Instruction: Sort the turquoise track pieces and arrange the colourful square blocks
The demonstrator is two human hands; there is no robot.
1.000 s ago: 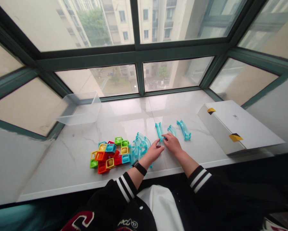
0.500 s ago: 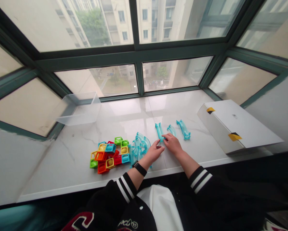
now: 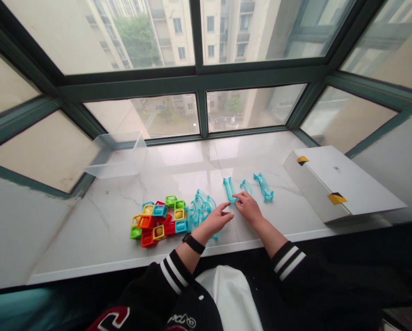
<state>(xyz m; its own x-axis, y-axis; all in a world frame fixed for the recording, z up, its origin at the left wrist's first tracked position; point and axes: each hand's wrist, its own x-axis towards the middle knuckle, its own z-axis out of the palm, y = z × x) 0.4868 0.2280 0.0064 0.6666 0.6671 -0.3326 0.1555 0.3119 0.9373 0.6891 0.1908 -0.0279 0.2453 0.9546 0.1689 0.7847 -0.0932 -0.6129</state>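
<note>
On the white marble sill (image 3: 178, 174) my left hand (image 3: 215, 220) hovers with fingers stretched toward a straight translucent teal track piece (image 3: 228, 189). My right hand (image 3: 249, 207) rests beside it, fingertips at the near end of that piece and a short curved teal piece (image 3: 246, 186). A third teal track piece (image 3: 263, 186) lies further right. A heap of curved teal tracks (image 3: 200, 208) sits just left of my left hand. Beyond it lies a pile of colourful square blocks (image 3: 157, 219).
A clear plastic tub (image 3: 118, 155) stands at the back left by the window. A white cardboard box (image 3: 333, 184) with yellow tape lies at the right. Window frames enclose the sill on three sides.
My left hand has let go of the straight teal piece and drawn back slightly, its fingers now extended. The right hand has barely moved.
</note>
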